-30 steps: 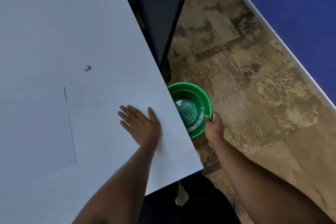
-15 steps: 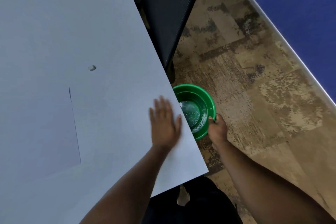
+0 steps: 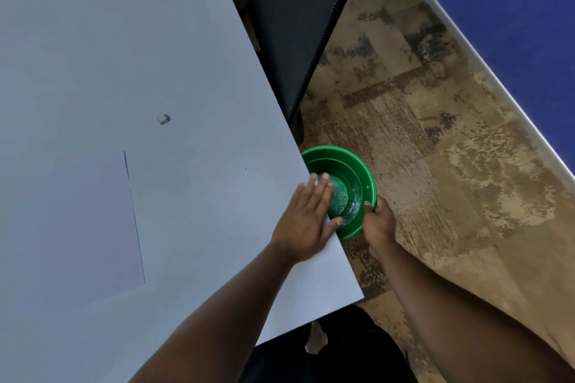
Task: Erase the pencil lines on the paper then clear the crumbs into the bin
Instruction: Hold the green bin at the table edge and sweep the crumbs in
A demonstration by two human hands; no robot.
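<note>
Patterned tan carpet (image 3: 435,140) fills the right half of the view, with a blue wall panel (image 3: 513,9) beyond it and a dark mesh chair (image 3: 298,19) pushed against the pale grey surface (image 3: 109,40) that takes up the left half. On that surface lies the paper (image 3: 62,227), its right edge marked by a thin dark line; whether any pencil marks remain on the sheet cannot be told from here. A small eraser (image 3: 163,119) sits alone on the surface, well apart from both hands.

Just below the surface's right edge hangs the green bin (image 3: 357,171), with pale specks scattered inside it. The right hand (image 3: 378,221) grips its near rim, thumb hooked over the lip. The left hand (image 3: 306,218) lies flat, fingers (image 3: 322,186) straight and close together, their tips now past the edge and over the bin's mouth.

A second ago that left hand rested further in on the surface, fingers pointing away from the edge; half a second ago it had swung toward the edge. Now it has reached it, so one sweep of crumbs looks to have just gone over into the bin. The bin has stayed in place under the edge throughout. One tiny dark speck (image 3: 245,168) remains on the surface, so another pass seems likely.
</note>
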